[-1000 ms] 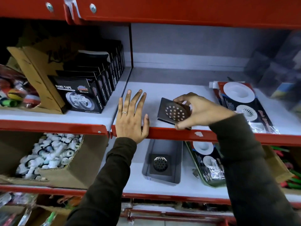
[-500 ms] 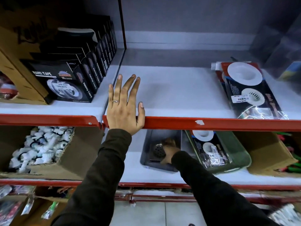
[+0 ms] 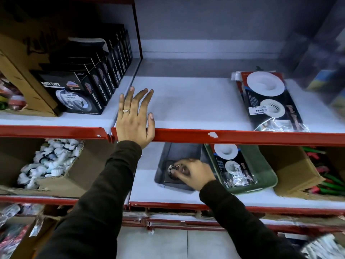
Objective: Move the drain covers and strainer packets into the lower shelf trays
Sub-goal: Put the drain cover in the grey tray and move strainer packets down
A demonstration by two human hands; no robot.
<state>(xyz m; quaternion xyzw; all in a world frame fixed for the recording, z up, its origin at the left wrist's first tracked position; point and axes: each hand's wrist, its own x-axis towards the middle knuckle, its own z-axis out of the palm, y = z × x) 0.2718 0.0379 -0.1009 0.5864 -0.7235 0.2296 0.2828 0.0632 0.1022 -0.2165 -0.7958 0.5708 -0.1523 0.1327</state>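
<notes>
A strainer packet [image 3: 268, 101] is lying on the upper shelf [image 3: 186, 107], another sitting in the green tray [image 3: 265, 165]. The left hand [image 3: 133, 118] is resting flat, fingers spread (ring showing), while the right hand [image 3: 192, 173] is gripping the drain cover [image 3: 170, 174] inside the grey tray [image 3: 179, 152].

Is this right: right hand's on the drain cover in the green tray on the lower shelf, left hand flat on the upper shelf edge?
Not quite. The head view shows the right hand on the drain cover in the grey tray; the green tray beside it holds strainer packets. The rest stands: lower shelf, left hand flat on the upper shelf edge.
</notes>
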